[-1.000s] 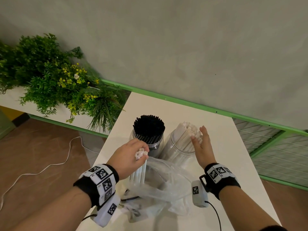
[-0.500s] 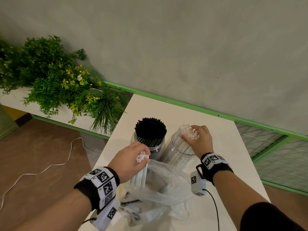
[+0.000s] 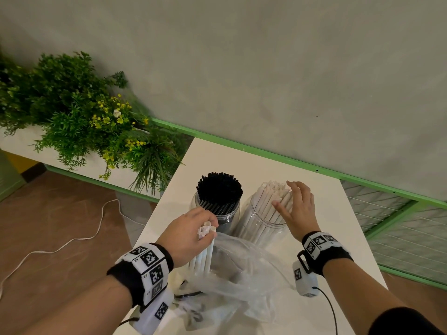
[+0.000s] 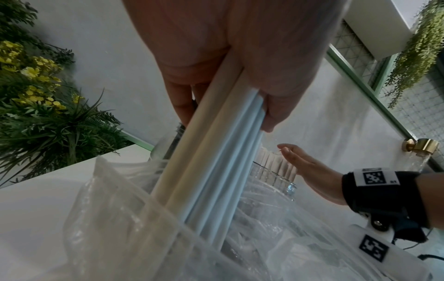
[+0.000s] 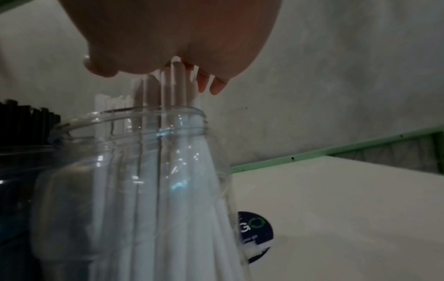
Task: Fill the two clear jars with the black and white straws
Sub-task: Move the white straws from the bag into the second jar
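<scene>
Two clear jars stand side by side on the white table (image 3: 321,197). The left jar (image 3: 222,220) is packed with black straws (image 3: 219,188). The right jar (image 3: 260,224) holds white straws (image 3: 271,197) that lean to the right. My right hand (image 3: 294,204) lies with straight fingers against the right side of those straw tops. My left hand (image 3: 193,229) grips a small bundle of white straws (image 4: 211,165) by their upper ends; their lower ends stand inside a crumpled clear plastic bag (image 3: 232,274) in front of the jars.
A planter of green foliage with yellow flowers (image 3: 79,117) runs along the left of the table. A green rail (image 3: 314,168) lines the grey wall behind. A white cable (image 3: 60,245) trails on the brown floor. A dark round sticker (image 5: 256,235) shows behind the right jar.
My right hand has opened from gripping the tops of the white straws and now rests flat against their right side. My left hand holds its bundle in the same place.
</scene>
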The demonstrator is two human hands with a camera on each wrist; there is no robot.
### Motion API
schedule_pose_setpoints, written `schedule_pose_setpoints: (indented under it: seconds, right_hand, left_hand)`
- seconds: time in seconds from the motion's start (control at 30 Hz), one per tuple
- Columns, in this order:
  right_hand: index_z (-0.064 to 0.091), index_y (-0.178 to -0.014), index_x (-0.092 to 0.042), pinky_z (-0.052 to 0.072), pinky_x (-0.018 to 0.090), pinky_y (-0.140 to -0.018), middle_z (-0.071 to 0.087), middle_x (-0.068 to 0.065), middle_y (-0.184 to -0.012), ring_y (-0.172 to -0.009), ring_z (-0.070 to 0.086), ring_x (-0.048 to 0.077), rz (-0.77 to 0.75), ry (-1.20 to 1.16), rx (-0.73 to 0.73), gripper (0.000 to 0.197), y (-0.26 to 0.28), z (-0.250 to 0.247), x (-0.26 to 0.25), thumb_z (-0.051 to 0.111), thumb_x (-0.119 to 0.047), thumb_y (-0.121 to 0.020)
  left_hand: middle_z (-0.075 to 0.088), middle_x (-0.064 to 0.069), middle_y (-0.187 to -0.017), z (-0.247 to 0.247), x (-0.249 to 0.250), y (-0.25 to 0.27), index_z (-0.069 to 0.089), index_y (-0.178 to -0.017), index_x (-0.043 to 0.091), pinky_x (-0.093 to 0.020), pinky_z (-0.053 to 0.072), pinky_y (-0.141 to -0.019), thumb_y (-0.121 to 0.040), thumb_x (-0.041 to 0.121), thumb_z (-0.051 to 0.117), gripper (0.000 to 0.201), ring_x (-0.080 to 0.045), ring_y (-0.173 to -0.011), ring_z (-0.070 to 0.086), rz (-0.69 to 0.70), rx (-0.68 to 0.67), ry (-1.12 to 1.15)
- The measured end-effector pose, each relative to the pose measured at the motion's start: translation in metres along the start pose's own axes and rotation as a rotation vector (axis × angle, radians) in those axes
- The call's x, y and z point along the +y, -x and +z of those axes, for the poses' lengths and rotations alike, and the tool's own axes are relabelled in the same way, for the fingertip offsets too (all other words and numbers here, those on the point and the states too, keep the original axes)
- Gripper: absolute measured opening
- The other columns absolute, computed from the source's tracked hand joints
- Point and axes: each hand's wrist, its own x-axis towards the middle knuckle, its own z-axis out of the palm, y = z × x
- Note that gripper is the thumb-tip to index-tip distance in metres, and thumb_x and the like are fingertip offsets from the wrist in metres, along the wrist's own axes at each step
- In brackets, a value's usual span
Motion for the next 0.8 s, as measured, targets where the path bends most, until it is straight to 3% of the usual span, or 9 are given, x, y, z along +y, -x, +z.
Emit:
schedule_pose_setpoints:
  seconds: [0.17,0.3,0.37,0.47,0.57,0.67,0.73,0.8]
  right_hand:
    - [0.028,-0.145,-0.025,0.03,0.043,-0.109,0.032,0.003,-0.147,-0.133,0.029,0.023,-0.174,0.212,-0.11,0.086,-0.027,-0.009,-0.015,0.048,-0.073,-0.076]
    - [0.035,-0.141,-0.032,0.036,0.042,-0.106,0.045,-0.003,-0.14,-0.131,0.035,0.02,-0.281,0.38,-0.283,0.074,-0.052,-0.001,-0.029,0.047,-0.072,-0.08]
    - [0.047,-0.133,-0.031,0.043,0.039,-0.098,0.053,-0.005,-0.13,-0.123,0.043,0.019,-0.282,0.404,-0.331,0.062,-0.054,0.005,-0.03,0.049,-0.068,-0.083]
    - [0.06,-0.109,-0.016,0.049,0.039,-0.08,0.06,0.0,-0.105,-0.099,0.052,0.023,-0.286,0.288,-0.223,0.048,-0.051,0.01,-0.03,0.046,-0.056,-0.088]
    - [0.058,-0.104,-0.012,0.049,0.043,-0.077,0.056,0.004,-0.102,-0.094,0.05,0.026,-0.259,0.16,-0.004,0.039,-0.05,0.009,-0.026,0.048,-0.046,-0.088]
    - [0.053,-0.124,-0.024,0.047,0.041,-0.086,0.053,-0.001,-0.123,-0.111,0.047,0.024,-0.172,0.245,-0.09,0.041,-0.049,0.007,-0.026,0.054,-0.045,-0.089]
    - [0.053,-0.125,-0.028,0.047,0.035,-0.081,0.055,-0.005,-0.123,-0.109,0.049,0.02,-0.134,0.268,-0.209,0.036,-0.049,0.007,-0.027,0.049,-0.045,-0.093]
    - [0.055,-0.121,-0.027,0.046,0.033,-0.076,0.058,-0.006,-0.117,-0.104,0.051,0.02,-0.117,0.249,-0.221,0.031,-0.05,0.007,-0.029,0.044,-0.042,-0.097]
  left_hand:
    - [0.051,0.021,-0.104,0.0,0.0,-0.001,0.049,-0.095,0.042,-0.023,0.044,-0.083,-0.085,0.042,0.048,0.01,0.0,-0.093,0.052,-0.003,-0.007,-0.007]
    - [0.051,0.021,-0.106,0.0,0.002,-0.002,0.051,-0.097,0.04,-0.023,0.044,-0.084,-0.09,0.035,0.055,0.01,0.0,-0.094,0.052,-0.007,-0.006,-0.012]
    - [0.051,0.02,-0.106,0.0,0.002,-0.003,0.052,-0.098,0.038,-0.023,0.044,-0.084,-0.091,0.033,0.055,0.01,0.0,-0.094,0.052,-0.01,-0.005,-0.013]
    - [0.051,0.02,-0.106,0.0,0.002,-0.003,0.053,-0.099,0.037,-0.023,0.044,-0.083,-0.091,0.033,0.056,0.01,-0.001,-0.094,0.052,-0.013,-0.006,-0.012]
    - [0.051,0.021,-0.104,0.0,0.002,-0.003,0.052,-0.097,0.04,-0.021,0.043,-0.082,-0.09,0.032,0.056,0.011,0.0,-0.093,0.051,-0.002,-0.001,0.0]
    - [0.051,0.021,-0.104,0.0,0.002,-0.004,0.052,-0.097,0.04,-0.02,0.043,-0.082,-0.09,0.033,0.056,0.011,0.001,-0.093,0.051,-0.001,-0.001,-0.004]
    - [0.051,0.021,-0.104,0.001,0.001,-0.005,0.053,-0.098,0.038,-0.02,0.043,-0.083,-0.09,0.033,0.056,0.01,0.001,-0.094,0.051,-0.003,0.0,-0.008]
    - [0.051,0.021,-0.104,0.001,0.001,-0.006,0.053,-0.098,0.038,-0.02,0.043,-0.083,-0.09,0.034,0.056,0.01,0.001,-0.094,0.051,-0.005,0.0,-0.01]
